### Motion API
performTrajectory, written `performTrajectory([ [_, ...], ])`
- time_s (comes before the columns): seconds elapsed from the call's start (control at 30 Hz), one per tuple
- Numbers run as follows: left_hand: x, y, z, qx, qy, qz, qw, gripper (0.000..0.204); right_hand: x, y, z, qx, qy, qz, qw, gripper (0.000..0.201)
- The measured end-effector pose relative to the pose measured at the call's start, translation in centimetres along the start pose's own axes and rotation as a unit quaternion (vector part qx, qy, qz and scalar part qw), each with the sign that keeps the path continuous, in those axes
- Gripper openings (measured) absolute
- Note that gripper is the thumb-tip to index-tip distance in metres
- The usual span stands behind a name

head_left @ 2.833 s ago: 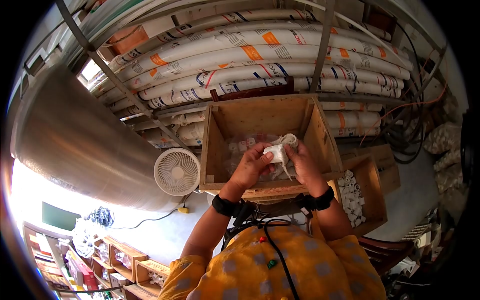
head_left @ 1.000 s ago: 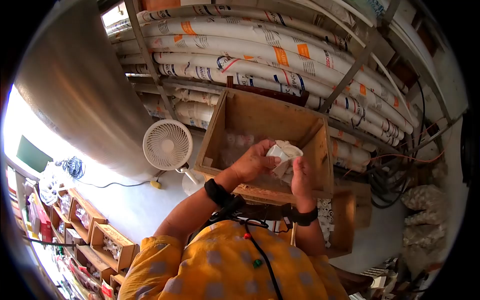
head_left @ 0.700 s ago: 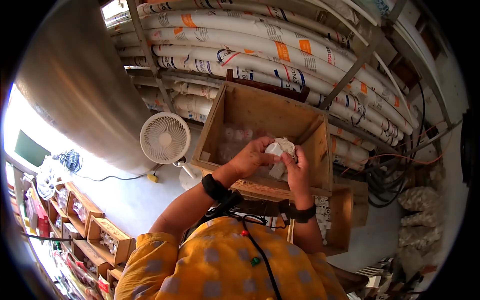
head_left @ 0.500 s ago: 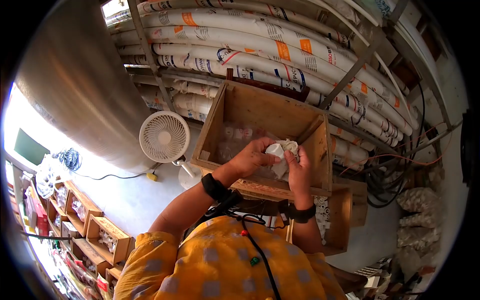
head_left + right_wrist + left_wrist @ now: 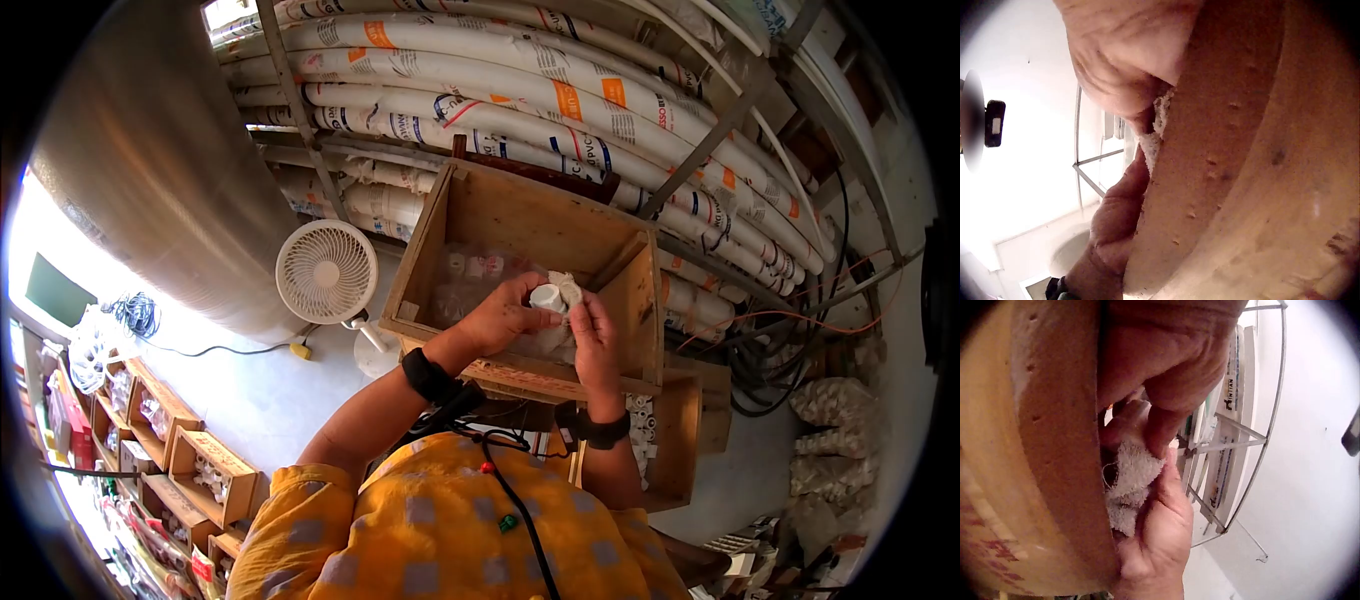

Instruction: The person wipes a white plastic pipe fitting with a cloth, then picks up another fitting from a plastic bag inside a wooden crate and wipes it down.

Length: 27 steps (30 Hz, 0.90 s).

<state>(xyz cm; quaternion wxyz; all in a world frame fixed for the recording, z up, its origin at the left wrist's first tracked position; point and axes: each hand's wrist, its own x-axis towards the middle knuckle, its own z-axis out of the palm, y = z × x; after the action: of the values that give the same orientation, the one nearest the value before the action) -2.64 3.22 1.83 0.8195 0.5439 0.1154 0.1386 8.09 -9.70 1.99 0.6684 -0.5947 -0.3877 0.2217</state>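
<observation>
Over the near side of a wooden box (image 5: 520, 215), my left hand (image 5: 500, 318) grips a white plastic pipe fitting (image 5: 545, 297), its round end facing up. My right hand (image 5: 597, 342), close beside it, holds a pale, rough cloth rag (image 5: 568, 287) against the fitting, thumb and fingers bent around the cloth. The left wrist view shows folds of the rag (image 5: 1135, 472) between the two hands. The box wall hides much of the work in the right wrist view, leaving only a strip of rag (image 5: 1161, 115). Bagged white and pink parts (image 5: 475, 267) lie inside the box.
A white fan (image 5: 327, 272) stands left of the box. At its lower right is another wooden box (image 5: 680, 440) with white fittings. Long wrapped PVC pipes (image 5: 480, 75) fill a metal rack behind. Small wooden bins (image 5: 212, 475) stand at lower left; filled bags (image 5: 835, 430) lie at right.
The view has swung, bringing the fan and bins into new positions. The fitting has been turned in the left hand so its round end shows, and the right hand has closed in on the rag.
</observation>
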Motion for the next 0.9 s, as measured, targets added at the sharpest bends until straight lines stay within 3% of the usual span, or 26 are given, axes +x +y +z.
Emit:
performTrajectory([
  [0.07, 0.0, -0.1, -0.2, 0.004, 0.001, -0.003, 1.000, 0.040, 0.4, -0.7, 0.3, -0.033, -0.038, -0.019, 0.999, 0.028],
  [0.17, -0.1, 0.1, -0.3, 0.008, -0.011, -0.014, 1.000, 0.041, 0.6, 0.3, 0.1, 0.014, -0.038, 0.000, 0.999, 0.026],
  [0.47, 0.0, 0.1, -0.2, 0.031, -0.007, -0.021, 0.999, 0.042, 0.8, 1.4, -0.6, 0.014, 0.006, 0.062, 0.998, 0.026],
  [0.67, 0.1, -0.1, 0.2, 0.031, -0.043, 0.012, 0.999, 0.040, 0.4, 1.3, -0.6, 0.125, 0.054, -0.003, 0.991, 0.026],
  [0.8, 0.3, -0.8, -0.2, 0.095, -0.063, 0.040, 0.993, 0.038, 0.4, 0.8, -0.6, -0.076, -0.005, -0.045, 0.996, 0.028],
  [0.9, 0.3, -0.9, -0.4, 0.130, -0.053, 0.033, 0.990, 0.036, 0.6, 0.5, -0.8, -0.084, -0.035, 0.044, 0.995, 0.029],
])
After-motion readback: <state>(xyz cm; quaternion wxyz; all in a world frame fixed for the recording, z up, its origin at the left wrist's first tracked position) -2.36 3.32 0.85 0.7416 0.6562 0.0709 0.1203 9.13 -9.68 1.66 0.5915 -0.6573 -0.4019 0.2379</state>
